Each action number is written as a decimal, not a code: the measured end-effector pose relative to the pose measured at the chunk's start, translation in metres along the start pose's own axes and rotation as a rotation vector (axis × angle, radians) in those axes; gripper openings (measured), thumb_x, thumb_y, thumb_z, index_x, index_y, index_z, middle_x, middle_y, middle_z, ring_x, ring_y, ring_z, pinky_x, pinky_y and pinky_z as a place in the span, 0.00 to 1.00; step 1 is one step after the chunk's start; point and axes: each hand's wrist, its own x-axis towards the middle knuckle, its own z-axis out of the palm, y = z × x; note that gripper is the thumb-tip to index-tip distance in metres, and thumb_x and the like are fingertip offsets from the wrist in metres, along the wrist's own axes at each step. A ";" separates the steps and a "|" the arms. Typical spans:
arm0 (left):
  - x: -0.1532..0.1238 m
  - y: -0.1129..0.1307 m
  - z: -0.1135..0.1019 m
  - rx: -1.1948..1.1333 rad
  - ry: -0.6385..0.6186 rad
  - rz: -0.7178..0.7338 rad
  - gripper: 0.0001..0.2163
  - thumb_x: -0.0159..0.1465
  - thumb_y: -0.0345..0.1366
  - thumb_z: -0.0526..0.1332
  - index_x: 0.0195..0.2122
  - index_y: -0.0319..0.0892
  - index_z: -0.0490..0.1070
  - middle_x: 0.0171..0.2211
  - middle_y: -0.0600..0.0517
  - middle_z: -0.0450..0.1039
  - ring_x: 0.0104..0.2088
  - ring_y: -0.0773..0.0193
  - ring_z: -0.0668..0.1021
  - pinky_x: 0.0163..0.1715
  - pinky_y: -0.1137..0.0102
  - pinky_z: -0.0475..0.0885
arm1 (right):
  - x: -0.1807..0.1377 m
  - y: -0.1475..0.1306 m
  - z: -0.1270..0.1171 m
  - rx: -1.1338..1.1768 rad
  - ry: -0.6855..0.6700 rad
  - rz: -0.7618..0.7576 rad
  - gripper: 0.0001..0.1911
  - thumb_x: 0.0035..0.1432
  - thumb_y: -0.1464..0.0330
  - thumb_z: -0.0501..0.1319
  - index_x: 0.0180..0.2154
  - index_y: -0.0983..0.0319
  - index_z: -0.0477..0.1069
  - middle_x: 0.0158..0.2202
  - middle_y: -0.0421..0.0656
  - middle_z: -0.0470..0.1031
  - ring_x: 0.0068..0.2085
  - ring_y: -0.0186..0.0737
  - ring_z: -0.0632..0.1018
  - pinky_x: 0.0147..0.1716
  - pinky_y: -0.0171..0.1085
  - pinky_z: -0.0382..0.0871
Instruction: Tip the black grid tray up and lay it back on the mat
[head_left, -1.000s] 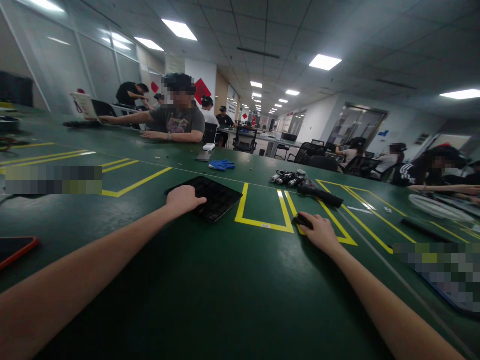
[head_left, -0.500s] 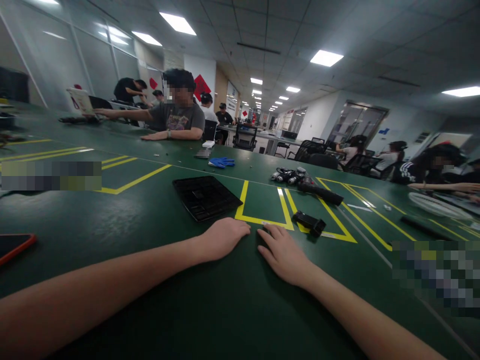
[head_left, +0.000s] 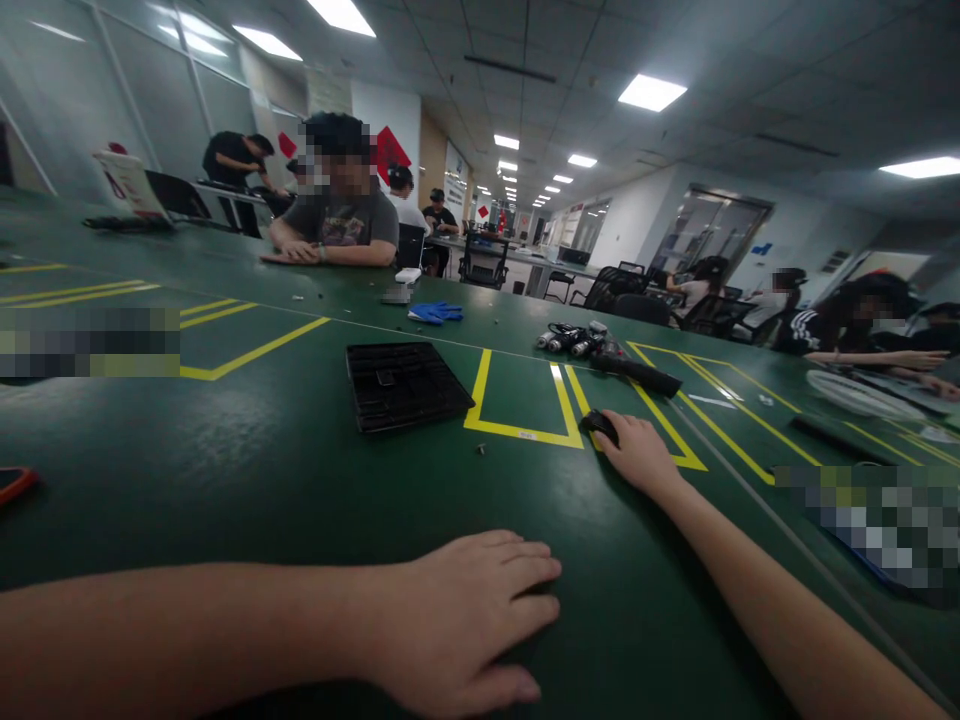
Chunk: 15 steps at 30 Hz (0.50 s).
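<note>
My left hand lies palm down on the green table, fingers spread and nothing in them. Farther off to the right, my right hand closes over a small black device; the hand covers much of it, so its kind is unclear. The device sits at a corner of the yellow tape marking. Beyond my left hand is a flat black plastic tray. A tiny metallic piece, perhaps a screw, rests between the tray and my right hand.
Behind my right hand lie a black cylindrical tool and several metallic cylinders. A blue glove is farther back. An orange-edged phone-like item is at far left. A co-worker sits across the table.
My right hand has moved right and onto the black device. My left hand has drawn back toward me and spread, baring the tiny metallic piece. The co-worker opposite has pulled an arm in.
</note>
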 end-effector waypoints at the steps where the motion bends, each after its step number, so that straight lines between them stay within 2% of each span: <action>1: 0.001 0.001 0.000 -0.004 0.003 -0.001 0.21 0.61 0.41 0.56 0.54 0.38 0.63 0.57 0.41 0.60 0.57 0.54 0.63 0.56 0.61 0.58 | 0.001 0.002 0.002 0.029 -0.041 0.013 0.24 0.58 0.60 0.48 0.52 0.66 0.62 0.48 0.53 0.69 0.49 0.55 0.67 0.47 0.50 0.61; 6: 0.002 -0.018 -0.004 0.073 0.051 -0.012 0.14 0.63 0.32 0.53 0.50 0.41 0.67 0.53 0.45 0.67 0.53 0.58 0.68 0.52 0.63 0.63 | 0.002 -0.001 0.004 0.052 -0.050 0.010 0.24 0.58 0.61 0.47 0.53 0.66 0.61 0.48 0.53 0.68 0.49 0.55 0.66 0.47 0.47 0.61; 8: 0.002 -0.039 -0.007 0.173 0.126 -0.100 0.15 0.62 0.29 0.51 0.50 0.40 0.66 0.52 0.45 0.67 0.52 0.57 0.69 0.50 0.61 0.64 | 0.001 -0.002 0.003 0.049 -0.057 0.009 0.24 0.59 0.61 0.47 0.53 0.66 0.61 0.48 0.53 0.68 0.49 0.55 0.66 0.48 0.47 0.61; 11: 0.000 -0.077 -0.010 0.326 0.238 -0.327 0.16 0.63 0.28 0.51 0.51 0.40 0.67 0.53 0.45 0.66 0.52 0.56 0.68 0.50 0.59 0.65 | 0.000 -0.002 0.002 0.039 -0.064 0.010 0.23 0.59 0.62 0.48 0.53 0.66 0.61 0.48 0.53 0.68 0.48 0.54 0.66 0.47 0.47 0.61; 13: -0.004 -0.098 -0.011 0.381 0.230 -0.402 0.16 0.63 0.28 0.51 0.50 0.40 0.67 0.51 0.45 0.68 0.50 0.58 0.70 0.49 0.60 0.66 | 0.000 -0.003 0.001 0.039 -0.066 0.013 0.23 0.59 0.62 0.48 0.53 0.66 0.61 0.48 0.53 0.68 0.48 0.54 0.66 0.47 0.47 0.61; 15: -0.007 -0.109 -0.012 0.390 0.203 -0.409 0.15 0.62 0.27 0.52 0.49 0.41 0.68 0.47 0.47 0.70 0.47 0.59 0.72 0.47 0.62 0.67 | -0.001 -0.003 0.000 0.046 -0.067 0.011 0.23 0.59 0.62 0.48 0.53 0.67 0.60 0.48 0.53 0.68 0.49 0.53 0.66 0.47 0.46 0.62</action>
